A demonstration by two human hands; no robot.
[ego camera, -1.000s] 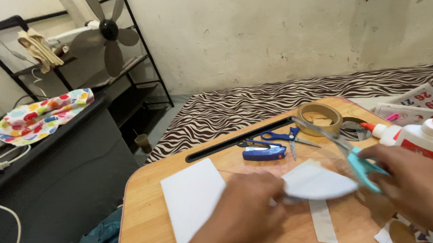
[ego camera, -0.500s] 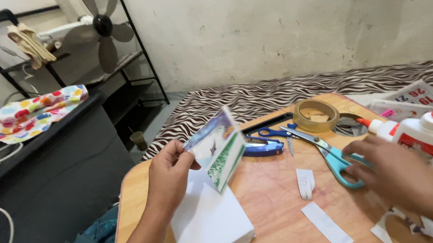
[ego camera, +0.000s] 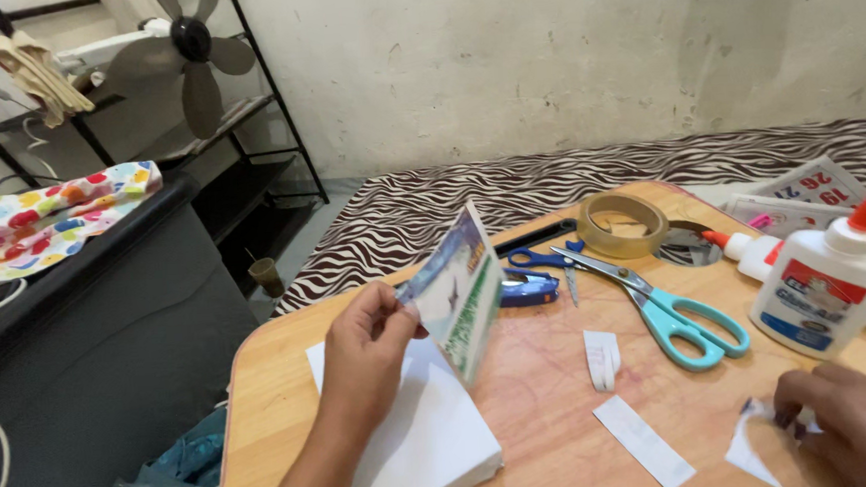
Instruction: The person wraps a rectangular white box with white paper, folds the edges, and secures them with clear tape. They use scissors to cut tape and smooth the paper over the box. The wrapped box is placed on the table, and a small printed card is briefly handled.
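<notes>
My left hand [ego camera: 365, 353] pinches a printed picture card [ego camera: 461, 290] by its left edge and holds it tilted above a white block [ego camera: 425, 440] on the wooden table [ego camera: 273, 404]. At the table's front right, my right hand [ego camera: 850, 429] rests with its fingers on a white paper scrap [ego camera: 751, 445]. Teal-handled scissors [ego camera: 672, 309] lie loose on the table between the hands. Two white paper strips [ego camera: 602, 356] [ego camera: 645, 441] lie in the middle.
Two white glue bottles with red caps [ego camera: 824, 285] [ego camera: 749, 251], a roll of clear tape [ego camera: 622, 224], blue scissors [ego camera: 539, 257] and a blue stapler [ego camera: 528, 288] sit at the back. A zebra-print mattress [ego camera: 510, 194] lies behind. A dark cabinet [ego camera: 87, 325], metal shelf and fan [ego camera: 186, 48] stand left.
My right hand has let go of the teal scissors and moved to the front right onto a paper scrap. The left hand still holds the card up, now slightly lower and nearer.
</notes>
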